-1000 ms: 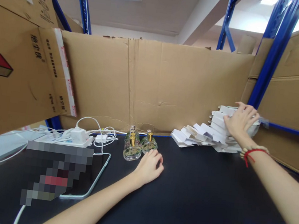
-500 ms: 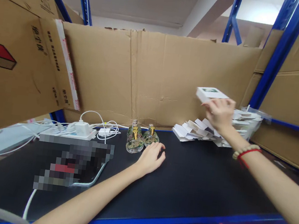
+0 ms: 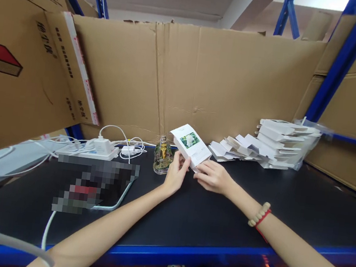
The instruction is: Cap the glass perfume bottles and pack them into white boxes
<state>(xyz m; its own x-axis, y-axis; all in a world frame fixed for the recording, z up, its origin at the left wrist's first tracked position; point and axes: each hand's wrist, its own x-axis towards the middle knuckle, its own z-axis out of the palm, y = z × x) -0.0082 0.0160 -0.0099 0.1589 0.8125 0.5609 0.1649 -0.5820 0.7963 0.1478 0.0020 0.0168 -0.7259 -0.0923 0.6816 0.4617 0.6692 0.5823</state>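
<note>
A white carton with a flower picture (image 3: 190,140) is held tilted above the black tabletop, between both hands. My left hand (image 3: 176,175) grips its lower left corner, thumb against the near side. At its lower right end, my right hand (image 3: 214,176) has its fingers closed on the edge. Just left of the carton stand glass perfume bottles (image 3: 162,160) with gold and silver spray tops. The carton and my left hand hide part of that group.
White cartons (image 3: 280,142) are stacked at the back right, with folded white pieces (image 3: 240,146) beside them. A power strip (image 3: 97,148) with cables lies at the left, behind a pixelated device (image 3: 105,189). Cardboard panels (image 3: 237,80) wall the back.
My right hand has brought the white carton from above the stack at the right to the middle. My left hand has lifted off the tabletop and taken hold of it too.
</note>
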